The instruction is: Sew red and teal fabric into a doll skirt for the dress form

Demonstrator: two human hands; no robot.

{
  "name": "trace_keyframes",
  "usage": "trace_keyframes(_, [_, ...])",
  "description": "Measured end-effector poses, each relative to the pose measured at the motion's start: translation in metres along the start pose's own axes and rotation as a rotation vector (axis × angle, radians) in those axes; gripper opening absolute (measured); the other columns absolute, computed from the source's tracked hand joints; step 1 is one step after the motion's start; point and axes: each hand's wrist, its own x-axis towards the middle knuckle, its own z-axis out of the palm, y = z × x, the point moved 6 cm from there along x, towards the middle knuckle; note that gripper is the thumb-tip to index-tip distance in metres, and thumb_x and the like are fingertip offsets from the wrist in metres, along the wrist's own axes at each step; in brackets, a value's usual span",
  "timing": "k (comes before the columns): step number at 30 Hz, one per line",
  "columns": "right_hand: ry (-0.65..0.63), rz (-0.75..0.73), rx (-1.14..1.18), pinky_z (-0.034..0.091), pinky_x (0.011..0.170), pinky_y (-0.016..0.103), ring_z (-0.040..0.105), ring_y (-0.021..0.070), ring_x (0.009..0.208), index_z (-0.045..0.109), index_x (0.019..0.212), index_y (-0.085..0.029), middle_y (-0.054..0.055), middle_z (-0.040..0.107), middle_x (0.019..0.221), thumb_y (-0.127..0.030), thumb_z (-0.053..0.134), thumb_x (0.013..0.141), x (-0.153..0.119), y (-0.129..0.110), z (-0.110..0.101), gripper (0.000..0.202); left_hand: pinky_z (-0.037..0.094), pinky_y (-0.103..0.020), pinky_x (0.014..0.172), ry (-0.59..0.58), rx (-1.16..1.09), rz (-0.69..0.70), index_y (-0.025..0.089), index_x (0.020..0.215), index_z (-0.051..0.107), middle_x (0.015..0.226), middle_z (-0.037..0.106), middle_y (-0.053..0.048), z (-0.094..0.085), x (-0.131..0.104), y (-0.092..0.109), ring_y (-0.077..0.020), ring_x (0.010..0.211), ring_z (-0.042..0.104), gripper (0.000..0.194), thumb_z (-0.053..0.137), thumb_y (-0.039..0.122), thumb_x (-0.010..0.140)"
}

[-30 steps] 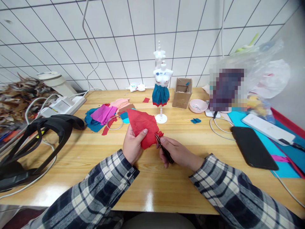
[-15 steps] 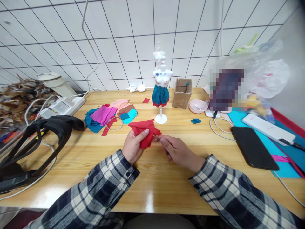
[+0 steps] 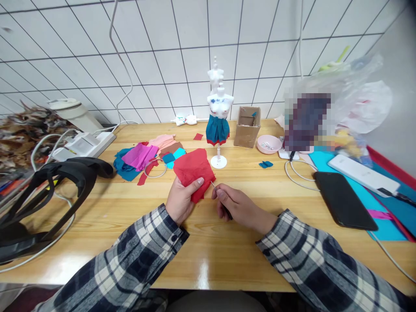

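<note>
My left hand (image 3: 182, 197) pinches a piece of red fabric (image 3: 194, 166) between thumb and fingers, and the cloth spreads flat above the thumb. At the fabric's right edge, my right hand (image 3: 235, 203) is closed around a thin metal-tipped tool (image 3: 213, 185) with a dark handle. Its tip points at the cloth; most of the tool is hidden in the fingers, so its exact kind is unclear. Behind the fabric stands a small white dress-form mannequin (image 3: 220, 104) wearing a teal skirt (image 3: 217, 129) with a red hem.
Coloured fabric scraps (image 3: 139, 157) and a white ring (image 3: 155, 168) lie left. A cardboard box (image 3: 247, 134), a pink bowl (image 3: 269, 145) of small bits and a teal scrap (image 3: 265, 164) are at back right. A phone (image 3: 344, 200) lies right, a black headset (image 3: 78, 186) left.
The red fabric has unfolded upward and now lies flatter, showing a broader face. My right hand has shifted slightly, with the tool's tip a little back from the cloth.
</note>
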Motion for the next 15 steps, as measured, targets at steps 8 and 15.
trace_keyframes(8, [-0.029, -0.007, 0.084, 0.044, 0.048, 0.022, 0.053, 0.0103, 0.048, 0.046, 0.096, -0.022, -0.004, 0.057, 0.062, -0.062, 0.029, 0.097, -0.0015, -0.0034, 0.0017, 0.044, 0.054, -0.034, 0.086, 0.004, 0.093, 0.091, 0.021, 0.109, 0.059, 0.104, 0.071, -0.004, -0.0019, -0.0016, 0.003, -0.0183, 0.089, 0.068, 0.044, 0.081, 0.02, 0.071])
trace_keyframes(15, [-0.033, -0.018, 0.097, 0.044, 0.046, 0.022, 0.054, 0.0103, 0.048, 0.043, 0.092, -0.022, -0.003, 0.059, 0.064, -0.062, 0.029, 0.097, -0.0013, -0.0049, 0.0051, 0.043, 0.053, -0.035, 0.09, -0.003, 0.157, 0.12, 0.023, 0.113, 0.056, 0.111, 0.069, -0.005, -0.0048, -0.0019, 0.0007, -0.0188, 0.096, 0.067, 0.049, 0.081, 0.021, 0.07])
